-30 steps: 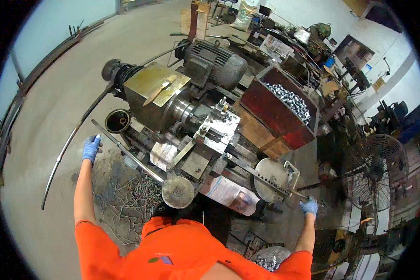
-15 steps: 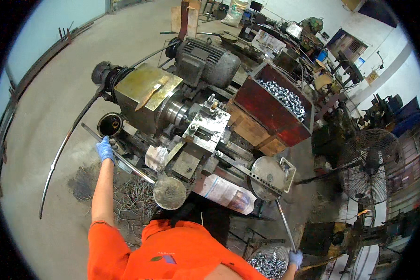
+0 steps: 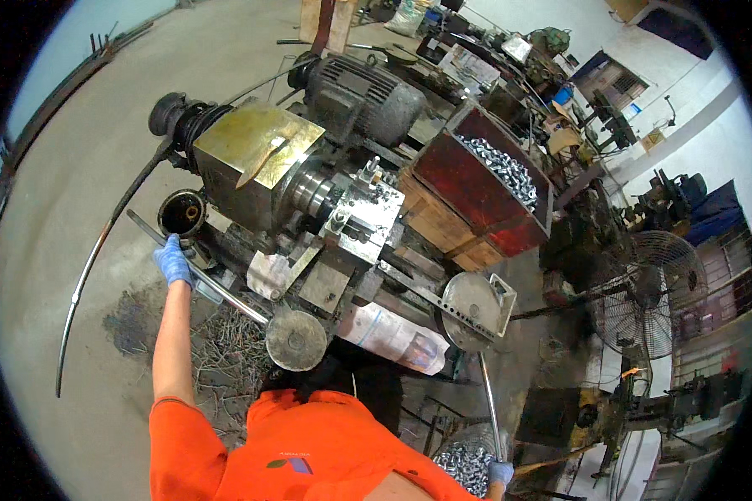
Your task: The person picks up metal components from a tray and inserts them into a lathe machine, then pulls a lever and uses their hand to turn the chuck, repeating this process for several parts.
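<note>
My left hand (image 3: pixel 172 260), in a blue glove, is closed around a long metal lever (image 3: pixel 230 299) that slants down to a round grey disc (image 3: pixel 297 340). Far to the right and low, my gloved right hand (image 3: pixel 500 473) grips the lower end of a straight metal handle bar (image 3: pixel 488 392) hanging from a round plate (image 3: pixel 472 311). Between the two levers stands a greasy lathe-like machine with a brass-coloured housing (image 3: pixel 255 142), a shiny spindle (image 3: pixel 313 194) and a metal tool block (image 3: pixel 366 219) sprinkled with chips. Any workpiece at the spindle is too small to make out.
A red bin (image 3: pixel 468 188) of small metal parts stands on wood behind the machine. A basket of similar parts (image 3: pixel 462 468) sits beside my right hand. Scrap rods (image 3: pixel 226 359) litter the floor at left; a motor (image 3: pixel 363 104) and fan (image 3: pixel 652 292) stand around.
My right hand and its handle bar have swung left, closer to my body. My left hand keeps its grip on its lever. The whole view has shifted slightly.
</note>
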Motion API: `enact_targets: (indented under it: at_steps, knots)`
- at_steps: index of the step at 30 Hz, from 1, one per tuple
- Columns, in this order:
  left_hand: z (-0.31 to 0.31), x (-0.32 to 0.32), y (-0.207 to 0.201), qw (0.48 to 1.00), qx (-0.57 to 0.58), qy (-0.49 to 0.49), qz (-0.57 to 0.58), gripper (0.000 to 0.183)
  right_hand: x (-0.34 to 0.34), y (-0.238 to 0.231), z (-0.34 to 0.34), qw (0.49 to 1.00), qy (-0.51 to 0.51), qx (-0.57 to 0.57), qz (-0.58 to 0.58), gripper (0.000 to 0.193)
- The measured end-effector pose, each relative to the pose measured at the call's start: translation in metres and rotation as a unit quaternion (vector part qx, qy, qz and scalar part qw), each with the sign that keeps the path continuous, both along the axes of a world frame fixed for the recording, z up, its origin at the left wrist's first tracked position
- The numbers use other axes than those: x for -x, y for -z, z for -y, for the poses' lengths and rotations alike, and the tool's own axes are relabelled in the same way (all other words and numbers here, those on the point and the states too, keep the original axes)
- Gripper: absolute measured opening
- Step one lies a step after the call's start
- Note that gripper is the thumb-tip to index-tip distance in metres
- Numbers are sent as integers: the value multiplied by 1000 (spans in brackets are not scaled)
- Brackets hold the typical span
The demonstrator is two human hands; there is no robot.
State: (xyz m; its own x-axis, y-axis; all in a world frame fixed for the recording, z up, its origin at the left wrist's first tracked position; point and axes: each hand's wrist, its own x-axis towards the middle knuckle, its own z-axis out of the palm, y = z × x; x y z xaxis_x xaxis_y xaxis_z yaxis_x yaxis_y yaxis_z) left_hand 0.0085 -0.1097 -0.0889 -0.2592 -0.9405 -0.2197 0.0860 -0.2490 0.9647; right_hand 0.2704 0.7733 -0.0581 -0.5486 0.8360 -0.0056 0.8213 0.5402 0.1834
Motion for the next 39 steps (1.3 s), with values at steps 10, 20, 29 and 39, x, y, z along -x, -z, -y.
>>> enact_targets:
  at_steps: [10,20,29,39]
  knots:
    - [13,-2,16,999,0,33,28,20,2,-3,8,999,26,12,32,49]
    - [15,-3,17,998,17,52,9,19,0,-10,20,998,60,24,12,45]
    - [26,-4,30,998,22,41,36,25,-1,-14,32,999,33,25,-4,45]
    - [20,-2,23,999,18,32,32,26,-1,-20,48,998,60,9,4,40]
